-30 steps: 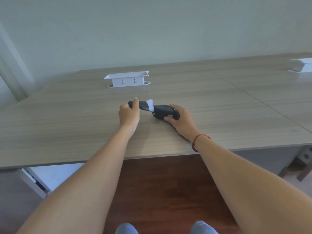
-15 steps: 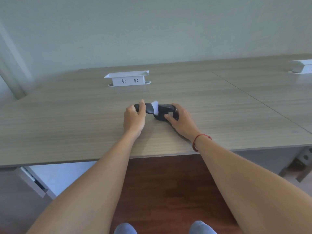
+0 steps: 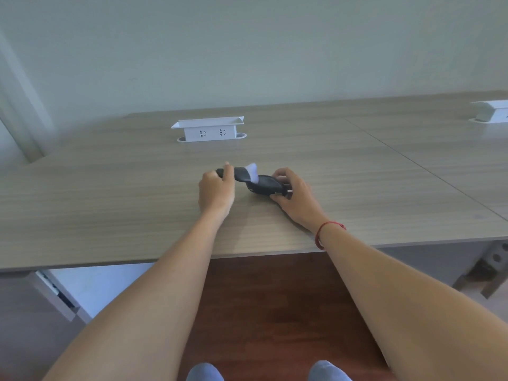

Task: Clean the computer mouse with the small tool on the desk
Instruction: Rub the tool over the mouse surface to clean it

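Note:
A black computer mouse [image 3: 265, 185] lies on the wooden desk [image 3: 110, 202] near its front edge. My right hand [image 3: 295, 195] grips the mouse from the right, thumb at its near side and fingers over its far end. My left hand [image 3: 215, 188] holds the dark handle of a small brush [image 3: 242, 174]. The brush's white bristles rest on the left end of the mouse.
A white socket box [image 3: 209, 129] stands on the desk behind the hands. A second white box [image 3: 492, 111] sits at the far right. A seam [image 3: 412, 160] divides two desk panels. A drawer unit [image 3: 55, 292] stands under the desk at left.
The brush swept right over the mouse half a second ago and has drawn back left to the mouse's left end. My right hand stays on the mouse.

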The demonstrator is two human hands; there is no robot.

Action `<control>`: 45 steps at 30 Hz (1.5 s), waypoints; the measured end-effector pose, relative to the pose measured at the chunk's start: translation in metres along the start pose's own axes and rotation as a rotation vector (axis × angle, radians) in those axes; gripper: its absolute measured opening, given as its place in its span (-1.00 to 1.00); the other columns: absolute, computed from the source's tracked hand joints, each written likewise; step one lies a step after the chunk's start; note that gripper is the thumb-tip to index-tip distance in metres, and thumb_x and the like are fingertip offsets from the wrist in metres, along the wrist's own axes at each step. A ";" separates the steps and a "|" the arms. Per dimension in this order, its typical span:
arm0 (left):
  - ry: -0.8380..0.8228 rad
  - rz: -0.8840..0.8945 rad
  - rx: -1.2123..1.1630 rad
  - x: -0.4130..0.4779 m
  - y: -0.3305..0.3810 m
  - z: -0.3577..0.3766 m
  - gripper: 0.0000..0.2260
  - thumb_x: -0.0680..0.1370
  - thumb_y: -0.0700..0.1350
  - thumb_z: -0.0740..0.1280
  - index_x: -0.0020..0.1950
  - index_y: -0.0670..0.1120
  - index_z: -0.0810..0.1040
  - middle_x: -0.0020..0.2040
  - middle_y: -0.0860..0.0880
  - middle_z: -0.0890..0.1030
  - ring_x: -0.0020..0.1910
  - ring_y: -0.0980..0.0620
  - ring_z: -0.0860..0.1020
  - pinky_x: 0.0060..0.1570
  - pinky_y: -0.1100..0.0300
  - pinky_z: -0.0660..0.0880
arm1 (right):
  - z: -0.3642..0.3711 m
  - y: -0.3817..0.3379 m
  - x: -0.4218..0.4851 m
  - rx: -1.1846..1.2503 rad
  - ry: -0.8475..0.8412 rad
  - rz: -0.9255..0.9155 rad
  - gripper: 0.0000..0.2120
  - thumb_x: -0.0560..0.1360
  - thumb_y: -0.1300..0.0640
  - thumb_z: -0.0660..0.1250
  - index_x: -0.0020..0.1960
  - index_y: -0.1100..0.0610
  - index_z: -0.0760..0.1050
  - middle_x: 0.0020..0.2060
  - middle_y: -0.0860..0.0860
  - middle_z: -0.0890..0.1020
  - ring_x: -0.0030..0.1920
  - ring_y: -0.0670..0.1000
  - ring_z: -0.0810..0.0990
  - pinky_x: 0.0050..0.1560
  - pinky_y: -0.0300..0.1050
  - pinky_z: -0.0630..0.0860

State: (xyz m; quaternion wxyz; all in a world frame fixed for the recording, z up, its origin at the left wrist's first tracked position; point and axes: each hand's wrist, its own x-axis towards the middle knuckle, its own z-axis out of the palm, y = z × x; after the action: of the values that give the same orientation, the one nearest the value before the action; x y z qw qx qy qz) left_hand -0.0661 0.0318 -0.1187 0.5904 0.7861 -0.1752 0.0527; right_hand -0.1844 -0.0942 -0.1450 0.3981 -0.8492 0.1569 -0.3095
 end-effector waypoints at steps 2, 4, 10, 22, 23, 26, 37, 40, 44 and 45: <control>0.020 0.010 -0.035 0.004 0.004 -0.003 -0.54 0.56 0.04 0.22 -0.50 -0.03 0.19 -0.51 0.02 0.29 -0.49 -0.03 0.27 -0.41 0.14 0.20 | 0.000 0.000 0.000 -0.020 -0.010 -0.005 -0.68 0.45 0.35 0.36 0.12 0.06 0.42 0.06 -0.05 0.61 0.09 0.04 0.59 0.07 -0.07 0.56; 0.012 0.018 -0.048 0.006 0.005 -0.004 -0.54 0.56 0.04 0.22 -0.49 -0.03 0.16 -0.52 0.02 0.26 -0.51 -0.02 0.24 -0.45 0.14 0.16 | 0.000 0.001 0.000 -0.042 -0.025 -0.013 -0.65 0.45 0.38 0.33 0.14 0.06 0.42 0.11 0.00 0.61 0.12 0.05 0.58 0.13 -0.02 0.55; 0.025 -0.036 -0.089 0.003 -0.007 -0.003 -0.58 0.56 0.03 0.21 -0.47 -0.05 0.23 -0.49 0.02 0.32 -0.49 0.00 0.29 -0.46 0.14 0.21 | 0.003 0.001 -0.002 -0.193 -0.083 -0.099 -0.55 0.47 0.14 0.37 0.34 0.02 0.41 0.22 0.04 0.55 0.23 0.04 0.50 0.27 -0.08 0.42; -0.234 0.019 -0.026 0.004 -0.013 -0.007 -0.60 0.53 0.09 0.23 -0.43 -0.04 0.23 -0.48 0.03 0.31 -0.44 -0.02 0.37 -0.34 0.13 0.29 | 0.003 -0.002 -0.003 -0.186 -0.097 -0.008 -0.43 0.40 -0.11 0.45 0.31 0.13 0.43 0.14 0.07 0.60 0.13 0.07 0.56 0.10 -0.15 0.45; -0.196 0.025 0.058 0.006 -0.014 -0.010 -0.60 0.53 0.09 0.22 -0.44 -0.05 0.25 -0.46 0.00 0.34 -0.40 -0.06 0.39 -0.32 0.12 0.29 | 0.003 -0.002 -0.003 -0.186 -0.102 -0.015 -0.46 0.41 -0.10 0.44 0.28 0.14 0.45 0.12 0.07 0.61 0.11 0.07 0.57 0.08 -0.15 0.46; -0.077 0.021 0.188 0.018 -0.015 -0.023 -0.63 0.51 0.04 0.22 -0.44 -0.07 0.26 -0.43 -0.04 0.35 -0.40 -0.09 0.30 -0.33 0.12 0.26 | 0.002 -0.002 -0.002 -0.183 -0.118 -0.013 -0.46 0.43 -0.09 0.43 0.32 0.12 0.44 0.19 0.06 0.56 0.17 0.04 0.52 0.12 -0.21 0.40; -0.226 -0.079 0.006 0.009 -0.015 -0.007 -0.66 0.50 0.05 0.22 -0.41 -0.06 0.28 -0.47 -0.02 0.38 -0.48 -0.03 0.36 -0.44 0.21 0.25 | 0.002 -0.004 -0.002 -0.192 -0.115 -0.022 -0.57 0.46 0.02 0.41 0.29 0.13 0.48 0.19 0.06 0.58 0.20 0.05 0.52 0.14 -0.21 0.36; -0.096 -0.106 0.065 0.018 -0.016 -0.015 -0.68 0.49 0.02 0.23 -0.40 -0.09 0.29 -0.39 -0.05 0.41 -0.40 -0.10 0.36 -0.43 0.18 0.25 | 0.003 -0.002 0.000 -0.196 -0.124 0.001 -0.54 0.46 0.00 0.41 0.32 0.10 0.45 0.22 0.03 0.56 0.22 0.02 0.50 0.15 -0.23 0.34; -0.101 -0.038 0.004 0.017 -0.012 -0.015 -0.68 0.48 0.01 0.23 -0.41 -0.08 0.24 -0.37 -0.11 0.38 -0.37 -0.07 0.31 -0.34 0.15 0.27 | 0.005 -0.004 0.002 -0.134 -0.072 0.055 -0.60 0.45 -0.11 0.37 0.22 0.05 0.51 0.13 -0.02 0.58 0.12 -0.03 0.51 0.08 -0.20 0.37; -0.089 -0.027 0.004 0.016 -0.013 -0.014 -0.67 0.49 0.01 0.22 -0.42 -0.08 0.23 -0.38 -0.10 0.37 -0.37 -0.07 0.30 -0.33 0.14 0.27 | 0.006 -0.005 0.002 -0.118 -0.056 0.070 -0.61 0.45 -0.14 0.36 0.19 0.04 0.52 0.12 -0.04 0.58 0.09 -0.05 0.50 0.07 -0.20 0.37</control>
State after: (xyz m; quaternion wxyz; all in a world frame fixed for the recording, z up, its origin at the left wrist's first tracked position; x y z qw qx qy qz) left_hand -0.0454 0.0452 -0.1214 0.5813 0.7910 -0.1904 0.0101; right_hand -0.1788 -0.0889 -0.1434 0.3622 -0.8734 0.1931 -0.2621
